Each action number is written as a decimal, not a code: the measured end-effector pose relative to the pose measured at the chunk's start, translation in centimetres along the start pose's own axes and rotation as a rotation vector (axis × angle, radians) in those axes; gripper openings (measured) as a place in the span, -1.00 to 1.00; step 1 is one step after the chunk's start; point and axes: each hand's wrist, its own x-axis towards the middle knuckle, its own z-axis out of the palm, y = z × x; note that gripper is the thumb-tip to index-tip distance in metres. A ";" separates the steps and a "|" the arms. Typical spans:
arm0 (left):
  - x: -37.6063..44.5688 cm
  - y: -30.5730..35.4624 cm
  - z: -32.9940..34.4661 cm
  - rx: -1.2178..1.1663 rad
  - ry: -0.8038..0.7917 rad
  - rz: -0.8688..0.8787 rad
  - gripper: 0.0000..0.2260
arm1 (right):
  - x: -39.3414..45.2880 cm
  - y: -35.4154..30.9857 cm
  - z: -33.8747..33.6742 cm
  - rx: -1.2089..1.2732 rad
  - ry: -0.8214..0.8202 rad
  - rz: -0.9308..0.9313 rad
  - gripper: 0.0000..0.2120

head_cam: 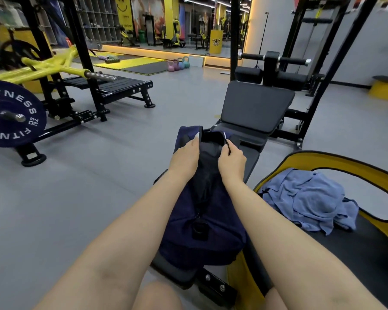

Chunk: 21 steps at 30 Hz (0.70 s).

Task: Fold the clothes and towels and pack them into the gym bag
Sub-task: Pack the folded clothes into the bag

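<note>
A: Head view: where does the gym bag (202, 220) lie?

B: We see it lengthwise on the black bench (251, 108), its far end open.

A: And our hands?

B: Our left hand (185, 156) holds the opening's left edge, fingers fairly straight; our right hand (232, 161) pinches the zip cord. The blue towel (307, 200) lies crumpled on the yellow-rimmed platform (379, 173) just beside.
</note>
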 end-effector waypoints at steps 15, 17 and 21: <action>1.6 -2.5 2.3 -0.087 -0.144 0.084 -0.34 | 0.0 1.6 2.3 -0.072 -0.195 -0.040 -0.54; 1.3 -3.2 3.6 -0.222 -0.198 0.089 -0.45 | -0.2 3.0 2.8 -0.088 -0.313 -0.012 -0.59; -0.1 -5.9 6.9 -0.187 -0.306 0.026 -0.59 | -1.0 7.4 4.4 -0.330 -0.485 -0.040 -0.56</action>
